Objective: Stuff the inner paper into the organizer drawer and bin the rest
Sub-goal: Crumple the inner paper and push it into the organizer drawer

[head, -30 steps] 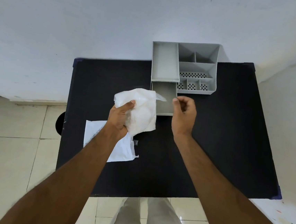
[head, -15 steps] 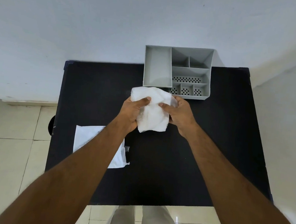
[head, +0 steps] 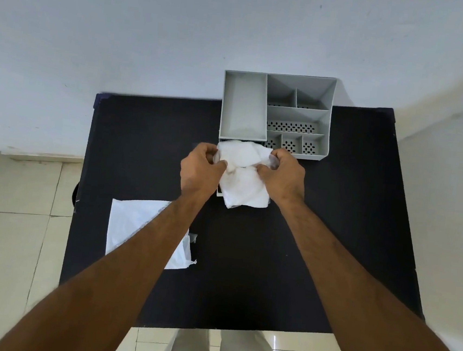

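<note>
Drawer [head: 218,193] mostly hidden under paper [head: 243,185]; wrapper [head: 135,222] partly behind forearm.

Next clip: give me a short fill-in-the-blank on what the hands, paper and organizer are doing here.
1. The crumpled paper is gripped by ____ hands, the left hand and the right hand.
2. The organizer is ____ in colour.
3. The flat white wrapper lies on the table under the ____ forearm.
4. The organizer sits at the table's ____ edge.

Missing words: both; grey; left; far
</note>
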